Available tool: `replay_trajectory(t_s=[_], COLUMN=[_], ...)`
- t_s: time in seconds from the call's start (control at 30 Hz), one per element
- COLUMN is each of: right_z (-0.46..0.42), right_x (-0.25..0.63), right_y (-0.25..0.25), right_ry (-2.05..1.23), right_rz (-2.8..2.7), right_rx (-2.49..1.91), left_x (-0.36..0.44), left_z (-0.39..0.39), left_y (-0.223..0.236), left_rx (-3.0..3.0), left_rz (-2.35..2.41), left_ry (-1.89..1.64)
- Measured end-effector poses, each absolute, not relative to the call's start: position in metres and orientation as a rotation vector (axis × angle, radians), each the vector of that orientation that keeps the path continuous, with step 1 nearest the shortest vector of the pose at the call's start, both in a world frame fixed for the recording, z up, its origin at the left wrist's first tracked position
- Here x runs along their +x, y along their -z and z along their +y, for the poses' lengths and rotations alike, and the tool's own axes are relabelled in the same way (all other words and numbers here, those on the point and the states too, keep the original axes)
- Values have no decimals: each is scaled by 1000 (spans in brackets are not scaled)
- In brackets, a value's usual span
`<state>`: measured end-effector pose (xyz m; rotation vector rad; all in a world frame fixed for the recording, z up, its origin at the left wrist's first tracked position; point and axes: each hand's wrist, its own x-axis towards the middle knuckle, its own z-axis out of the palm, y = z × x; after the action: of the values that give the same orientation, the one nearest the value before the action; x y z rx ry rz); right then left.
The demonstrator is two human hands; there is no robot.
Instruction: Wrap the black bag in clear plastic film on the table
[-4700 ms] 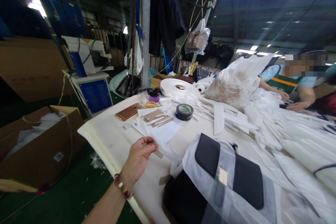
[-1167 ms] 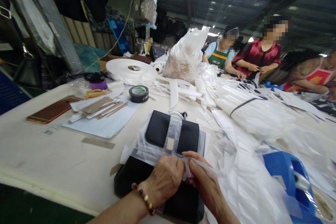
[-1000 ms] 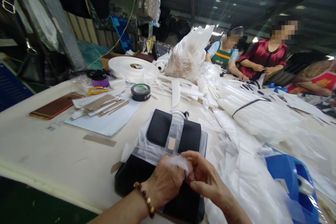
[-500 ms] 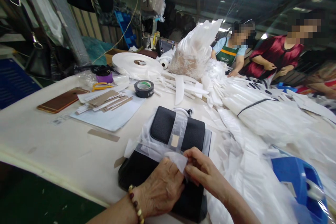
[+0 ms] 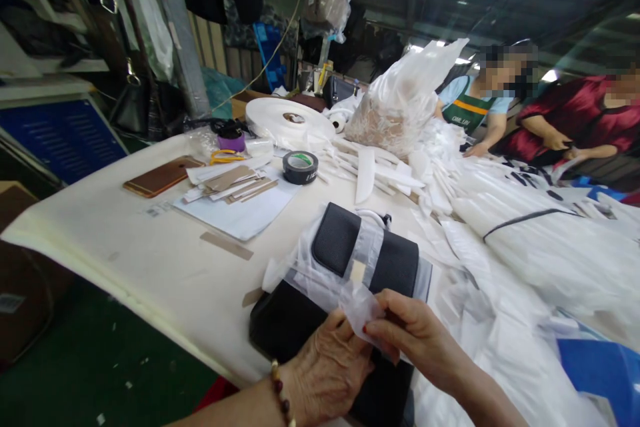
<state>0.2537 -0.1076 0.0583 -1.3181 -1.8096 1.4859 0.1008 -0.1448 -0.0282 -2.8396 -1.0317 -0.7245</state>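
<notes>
While a thin white sheet (image 5: 364,307) is being pinched b/w thumb & forefinger of the R hand (image 5: 420,330), the L hand (image 5: 330,367) is being held curled right beside it, over the lower part of a black bag (image 5: 285,320); the L fingertips are being hidden, so whether anything is being gripped there can't be told. The bag is being supported on the worktop (image 5: 160,267), w/ its flap (image 5: 399,260) being crossed by a translucent strip (image 5: 369,247). Apparently the sheet is being straightened or arranged near the flap's lower edge; for the next move, a light but sure R pinch & steady L support are prob. being called for.
</notes>
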Motion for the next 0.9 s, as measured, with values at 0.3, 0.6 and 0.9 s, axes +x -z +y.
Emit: replay_trajectory(t_s=[0.3, 0.6, 0.9], right_z=[-93, -83, -82], right_x=[237, 214, 201], right_y=[-59, -39, -19], right_ry=[-1375, -1105, -923], right_rz=[-2110, -2199, -2135], right_rx=[-1378, -1371, -1438], left_x=[109, 122, 121], left_z=[-147, -139, -137], left_y=[28, 61, 60], left_rx=[-2845, -2742, -2670], left_rz=[-1036, -1062, -1044], left_ry=[613, 878, 781])
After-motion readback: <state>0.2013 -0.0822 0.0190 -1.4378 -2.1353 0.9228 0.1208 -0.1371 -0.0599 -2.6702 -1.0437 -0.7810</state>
